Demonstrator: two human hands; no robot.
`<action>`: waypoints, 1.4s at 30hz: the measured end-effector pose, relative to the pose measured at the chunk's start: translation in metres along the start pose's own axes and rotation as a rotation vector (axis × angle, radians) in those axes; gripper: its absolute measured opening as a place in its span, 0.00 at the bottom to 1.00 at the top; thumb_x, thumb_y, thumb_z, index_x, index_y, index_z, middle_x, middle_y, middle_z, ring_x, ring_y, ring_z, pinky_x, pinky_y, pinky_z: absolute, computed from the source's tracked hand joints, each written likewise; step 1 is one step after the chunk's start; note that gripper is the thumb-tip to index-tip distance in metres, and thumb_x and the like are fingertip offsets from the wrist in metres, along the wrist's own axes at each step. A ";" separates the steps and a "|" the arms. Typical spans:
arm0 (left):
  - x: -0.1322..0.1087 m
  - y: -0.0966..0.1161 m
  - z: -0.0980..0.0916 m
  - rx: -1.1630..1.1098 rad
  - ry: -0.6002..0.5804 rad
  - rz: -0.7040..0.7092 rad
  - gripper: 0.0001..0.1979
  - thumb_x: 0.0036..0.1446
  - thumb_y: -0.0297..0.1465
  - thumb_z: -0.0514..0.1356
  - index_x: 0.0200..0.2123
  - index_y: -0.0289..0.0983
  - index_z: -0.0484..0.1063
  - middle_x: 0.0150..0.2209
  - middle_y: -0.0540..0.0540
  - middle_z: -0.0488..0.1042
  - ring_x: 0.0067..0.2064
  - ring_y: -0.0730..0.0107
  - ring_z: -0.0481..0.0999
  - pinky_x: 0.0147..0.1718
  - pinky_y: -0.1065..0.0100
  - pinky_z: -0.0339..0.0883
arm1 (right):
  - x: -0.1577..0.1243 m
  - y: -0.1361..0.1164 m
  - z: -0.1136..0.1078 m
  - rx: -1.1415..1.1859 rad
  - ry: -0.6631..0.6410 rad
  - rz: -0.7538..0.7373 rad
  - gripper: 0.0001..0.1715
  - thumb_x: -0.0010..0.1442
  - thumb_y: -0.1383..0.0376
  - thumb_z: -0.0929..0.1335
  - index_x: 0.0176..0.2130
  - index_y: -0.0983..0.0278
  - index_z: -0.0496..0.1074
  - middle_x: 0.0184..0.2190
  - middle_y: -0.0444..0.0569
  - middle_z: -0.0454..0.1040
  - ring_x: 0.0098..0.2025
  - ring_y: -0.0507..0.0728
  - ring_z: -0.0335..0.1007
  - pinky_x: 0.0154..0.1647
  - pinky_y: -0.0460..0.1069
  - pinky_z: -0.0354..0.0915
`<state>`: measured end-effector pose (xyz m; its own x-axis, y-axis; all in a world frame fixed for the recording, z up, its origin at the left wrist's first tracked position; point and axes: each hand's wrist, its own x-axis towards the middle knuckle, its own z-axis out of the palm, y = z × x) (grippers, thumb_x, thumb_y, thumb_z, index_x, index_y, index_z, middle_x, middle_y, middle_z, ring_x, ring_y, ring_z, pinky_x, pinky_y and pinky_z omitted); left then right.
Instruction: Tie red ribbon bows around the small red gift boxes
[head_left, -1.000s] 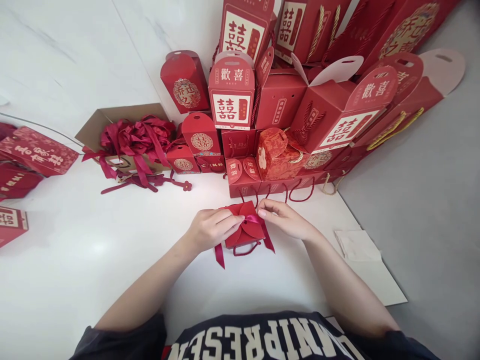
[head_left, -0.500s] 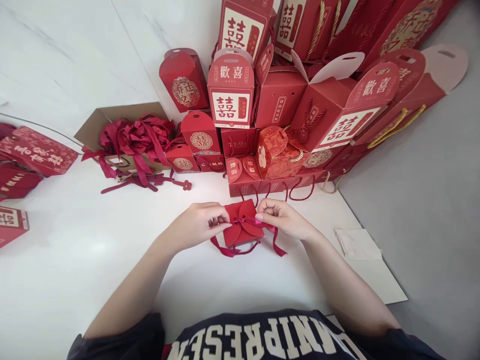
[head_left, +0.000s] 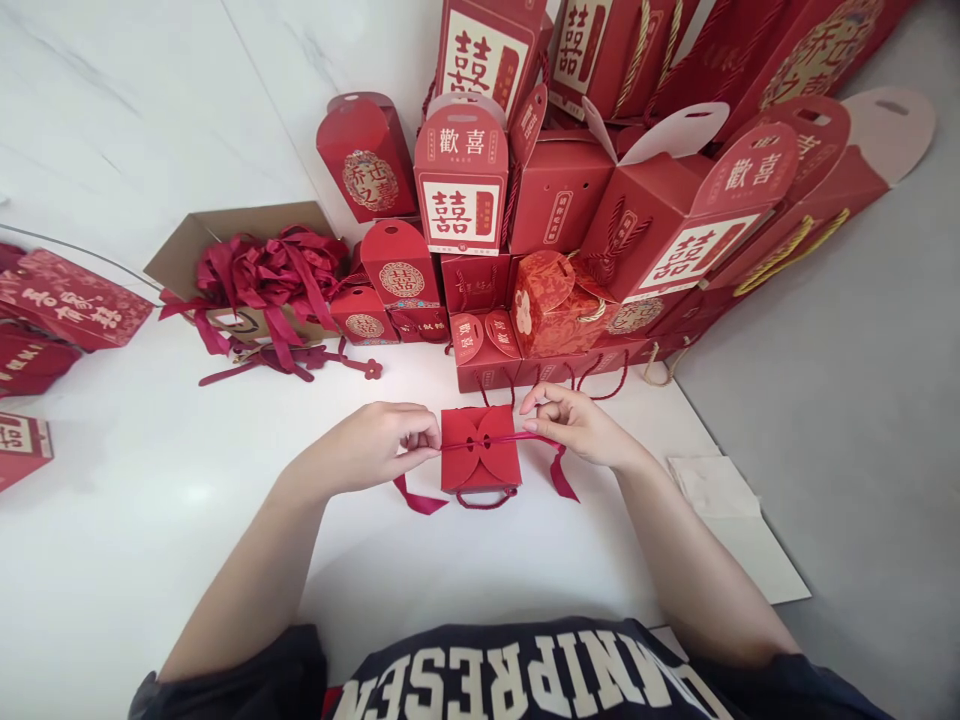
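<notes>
A small red gift box [head_left: 480, 468] sits on the white table in front of me, its rounded flaps folded together on top. A dark red ribbon [head_left: 506, 438] passes through the holes in the flaps and crosses at the middle, stretched taut to both sides. My left hand [head_left: 390, 442] is closed in a pinch on the ribbon left of the box, with a loose tail hanging below. On the right, my right hand [head_left: 574, 425] pinches the other end between thumb and finger, its tail drooping to the table. A cord handle [head_left: 487, 498] loops out at the box's near side.
Behind stand stacked red gift boxes [head_left: 461, 180] and bags. A cardboard box [head_left: 180, 240] of red ribbons [head_left: 274, 270] is at back left, with flower-ended strips [head_left: 330, 362] before it. More red boxes [head_left: 82, 295] lie far left; a white tissue [head_left: 712, 487] lies right.
My hands have moved apart, drawing the ribbon from a looser, wider crossing into a thin, tight line over the box. My left hand has shifted left, off the box's edge.
</notes>
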<state>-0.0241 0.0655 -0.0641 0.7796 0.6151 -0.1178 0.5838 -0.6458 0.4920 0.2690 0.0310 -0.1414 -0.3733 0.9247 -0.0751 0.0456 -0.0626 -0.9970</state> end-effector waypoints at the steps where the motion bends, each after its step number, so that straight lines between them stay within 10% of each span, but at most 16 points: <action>1: 0.001 0.000 -0.002 -0.034 -0.020 -0.042 0.06 0.60 0.33 0.57 0.33 0.38 0.71 0.32 0.51 0.73 0.31 0.74 0.70 0.32 0.72 0.61 | 0.000 0.000 -0.001 -0.005 -0.010 0.011 0.14 0.60 0.55 0.70 0.39 0.61 0.67 0.18 0.34 0.56 0.20 0.47 0.48 0.23 0.44 0.47; 6: 0.008 -0.009 0.003 -0.357 -0.149 -0.226 0.17 0.60 0.46 0.54 0.36 0.37 0.70 0.34 0.50 0.73 0.32 0.70 0.69 0.32 0.71 0.62 | 0.000 -0.005 0.003 -0.046 -0.110 0.023 0.22 0.66 0.51 0.62 0.31 0.65 0.69 0.25 0.45 0.71 0.28 0.52 0.67 0.34 0.48 0.61; 13: 0.018 -0.018 0.020 -0.705 -0.398 -0.257 0.25 0.58 0.49 0.56 0.24 0.32 0.74 0.22 0.48 0.70 0.25 0.73 0.67 0.30 0.70 0.63 | -0.002 -0.009 0.019 -0.131 -0.071 0.027 0.25 0.62 0.49 0.65 0.25 0.64 0.66 0.20 0.41 0.65 0.24 0.50 0.60 0.29 0.46 0.57; 31: 0.017 -0.017 0.020 -0.724 -0.242 -0.209 0.20 0.56 0.42 0.61 0.21 0.33 0.67 0.19 0.51 0.65 0.20 0.79 0.59 0.19 0.73 0.53 | -0.005 -0.011 0.026 -0.073 -0.111 0.095 0.25 0.61 0.50 0.66 0.22 0.63 0.61 0.16 0.40 0.64 0.18 0.48 0.58 0.21 0.45 0.55; 42: 0.019 -0.044 0.021 -0.839 -0.421 -0.177 0.14 0.54 0.37 0.64 0.24 0.32 0.76 0.20 0.48 0.72 0.22 0.76 0.68 0.23 0.74 0.63 | -0.002 -0.001 0.018 -0.023 -0.161 0.175 0.25 0.61 0.51 0.67 0.22 0.63 0.61 0.15 0.40 0.64 0.18 0.48 0.60 0.22 0.45 0.58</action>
<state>-0.0301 0.0964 -0.1065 0.8084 0.3541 -0.4702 0.4758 0.0770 0.8761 0.2533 0.0221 -0.1403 -0.5009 0.8284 -0.2508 0.1436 -0.2062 -0.9679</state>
